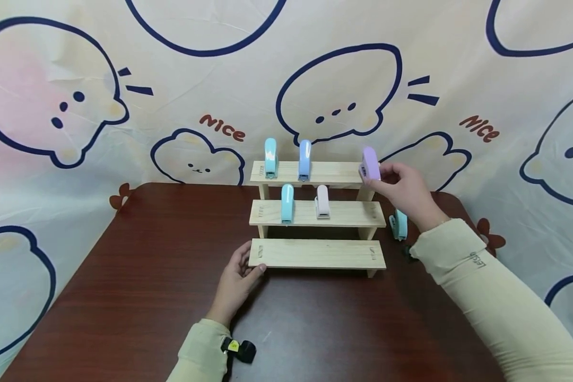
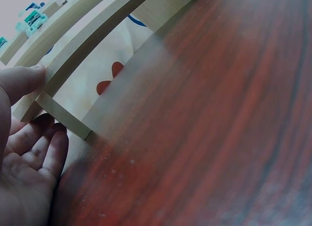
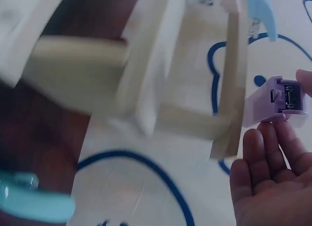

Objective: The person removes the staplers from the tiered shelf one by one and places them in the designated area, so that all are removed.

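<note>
My right hand (image 1: 407, 192) pinches a purple stapler (image 1: 370, 163) between thumb and fingers, at the right end of the top step of a three-step wooden display stand (image 1: 315, 253). The right wrist view shows the stapler's open end with a metal spring. My left hand (image 1: 237, 284) grips the bottom step's left end, thumb on the upper edge, fingers below. A turquoise stapler (image 1: 270, 158) and a blue stapler (image 1: 304, 160) stand upright on the top step. The middle step carries another turquoise stapler (image 1: 287, 203) and a white one (image 1: 322, 201).
One more teal stapler (image 1: 398, 225) is on the dark wooden table (image 1: 172, 265) right of the stand, under my right forearm. A printed cloth (image 1: 196, 85) with cartoon outlines hangs behind and beside the table. A black strap device (image 1: 241, 350) sits on my left wrist.
</note>
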A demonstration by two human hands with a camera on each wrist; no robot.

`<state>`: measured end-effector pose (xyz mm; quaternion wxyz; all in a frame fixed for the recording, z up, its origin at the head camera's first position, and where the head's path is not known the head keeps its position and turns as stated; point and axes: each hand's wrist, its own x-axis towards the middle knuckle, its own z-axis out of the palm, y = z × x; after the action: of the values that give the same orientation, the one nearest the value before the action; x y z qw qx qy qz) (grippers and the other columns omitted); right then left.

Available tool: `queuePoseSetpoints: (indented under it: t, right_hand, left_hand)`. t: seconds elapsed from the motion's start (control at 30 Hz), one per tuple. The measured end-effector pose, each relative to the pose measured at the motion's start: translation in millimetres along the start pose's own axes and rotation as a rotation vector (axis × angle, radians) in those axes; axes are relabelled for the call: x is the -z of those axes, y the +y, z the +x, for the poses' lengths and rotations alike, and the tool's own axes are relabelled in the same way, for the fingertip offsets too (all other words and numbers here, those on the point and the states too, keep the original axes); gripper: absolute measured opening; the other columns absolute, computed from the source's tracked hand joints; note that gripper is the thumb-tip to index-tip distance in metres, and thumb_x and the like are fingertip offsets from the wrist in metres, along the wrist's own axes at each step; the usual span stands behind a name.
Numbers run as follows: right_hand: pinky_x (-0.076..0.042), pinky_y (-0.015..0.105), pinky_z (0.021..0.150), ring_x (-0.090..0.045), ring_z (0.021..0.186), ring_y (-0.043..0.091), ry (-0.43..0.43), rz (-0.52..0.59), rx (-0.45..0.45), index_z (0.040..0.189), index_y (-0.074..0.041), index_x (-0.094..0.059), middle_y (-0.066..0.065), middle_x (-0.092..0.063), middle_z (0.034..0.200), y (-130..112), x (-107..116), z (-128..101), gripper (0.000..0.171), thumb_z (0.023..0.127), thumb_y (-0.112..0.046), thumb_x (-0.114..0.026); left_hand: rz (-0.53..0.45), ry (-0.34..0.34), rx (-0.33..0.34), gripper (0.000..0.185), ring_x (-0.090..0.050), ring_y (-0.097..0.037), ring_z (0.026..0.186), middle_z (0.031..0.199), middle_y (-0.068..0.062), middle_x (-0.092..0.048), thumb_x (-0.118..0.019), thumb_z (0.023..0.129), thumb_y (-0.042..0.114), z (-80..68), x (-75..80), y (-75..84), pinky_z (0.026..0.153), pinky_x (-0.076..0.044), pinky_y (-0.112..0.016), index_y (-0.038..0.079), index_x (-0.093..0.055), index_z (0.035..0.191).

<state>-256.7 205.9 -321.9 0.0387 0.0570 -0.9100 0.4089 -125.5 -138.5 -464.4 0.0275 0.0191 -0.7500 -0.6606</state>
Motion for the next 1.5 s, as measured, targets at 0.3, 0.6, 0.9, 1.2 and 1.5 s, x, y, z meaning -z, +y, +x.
queuePoseSetpoints:
  t: [0.3, 0.6, 0.9, 1.2, 1.5]
  right_hand:
    - [-0.045, 0.037, 0.072, -0.048, 0.096, 0.028, 0.034, -0.027, -0.055, 0.119, -0.011, -0.054, 0.011, -0.054, 0.119, 33.4, 22.4, -13.7, 0.064, 0.077, -0.058, -0.066]
    - [-0.043, 0.04, 0.078, -0.044, 0.102, 0.03, 0.06, 0.016, -0.131, 0.127, -0.006, -0.046, 0.015, -0.047, 0.127, 72.7, 42.2, -27.4, 0.069, 0.082, -0.057, -0.059]
    - [-0.04, 0.046, 0.09, -0.039, 0.109, 0.032, 0.085, 0.078, -0.224, 0.13, -0.004, -0.042, 0.017, -0.041, 0.133, 124.6, 59.5, -29.9, 0.074, 0.083, -0.059, -0.055]
    - [-0.04, 0.036, 0.078, -0.04, 0.103, 0.03, 0.124, 0.043, -0.289, 0.13, 0.0, -0.043, 0.019, -0.042, 0.128, 176.9, 68.0, -34.6, 0.077, 0.083, -0.06, -0.054]
    - [-0.038, 0.044, 0.08, -0.036, 0.106, 0.036, 0.075, 0.021, -0.397, 0.132, 0.003, -0.041, 0.026, -0.038, 0.132, 210.1, 70.1, -42.9, 0.083, 0.083, -0.063, -0.052]
  left_hand:
    - [-0.002, -0.007, 0.002, 0.064, -0.054, -0.021, 0.109, 0.131, -0.012, -0.052, -0.068, 0.085, 0.007, -0.4, 0.5, -0.7, 0.08, -0.048, -0.021, 0.006, -0.035, 0.14]
    - [0.002, 0.001, 0.002, 0.064, -0.054, -0.021, 0.111, 0.132, -0.011, -0.052, -0.067, 0.085, 0.006, -0.7, -0.3, -1.5, 0.081, -0.047, -0.02, 0.005, -0.035, 0.141]
    - [-0.017, -0.008, -0.005, 0.065, -0.054, -0.021, 0.109, 0.132, -0.012, -0.051, -0.067, 0.085, 0.006, 0.1, 0.7, -0.1, 0.079, -0.048, -0.02, 0.005, -0.034, 0.141]
    - [-0.028, -0.003, -0.013, 0.065, -0.053, -0.02, 0.11, 0.132, -0.012, -0.051, -0.067, 0.085, 0.005, 0.5, 1.8, -0.5, 0.082, -0.047, -0.022, 0.005, -0.034, 0.14]
    - [-0.013, -0.009, -0.007, 0.065, -0.053, -0.02, 0.11, 0.132, -0.012, -0.051, -0.067, 0.085, 0.006, 0.6, 0.3, -1.1, 0.082, -0.047, -0.022, 0.005, -0.034, 0.141]
